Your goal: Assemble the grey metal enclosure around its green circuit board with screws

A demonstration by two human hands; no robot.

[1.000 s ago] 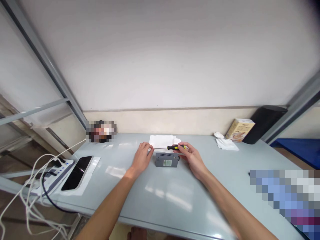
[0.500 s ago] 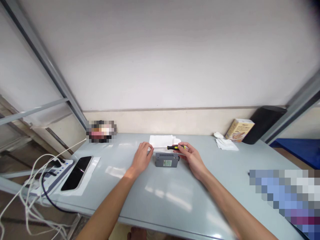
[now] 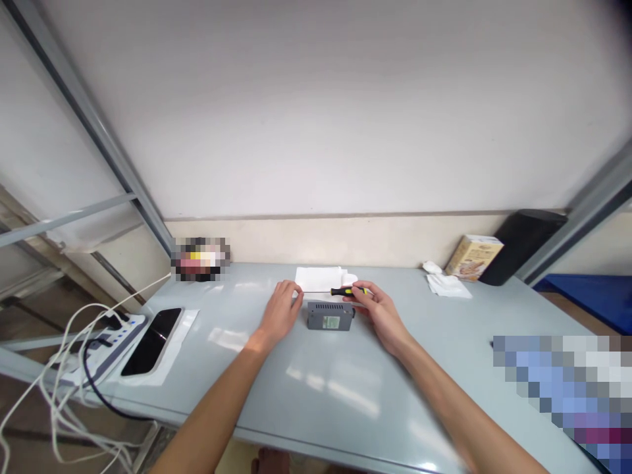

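Note:
A screwdriver (image 3: pixel 342 291) with a black and yellow handle lies level between my two hands, its thin shaft pointing left. My right hand (image 3: pixel 376 307) is closed around the handle's end. At the other end, the fingertips of my left hand (image 3: pixel 285 305) pinch the tip of the shaft. Just below the screwdriver, a small grey metal box (image 3: pixel 330 316) stands on its edge on the table, with a row of vent slots and a pale green label facing me. White paper (image 3: pixel 320 276) lies behind the screwdriver.
To the left are a phone (image 3: pixel 152 342) on white paper and a power strip (image 3: pixel 111 349) with tangled white cables. A yellow carton (image 3: pixel 474 257), a black cylinder (image 3: pixel 522 245) and crumpled tissue (image 3: pixel 447 284) stand at the back right. Blurred-out items sit back left and front right.

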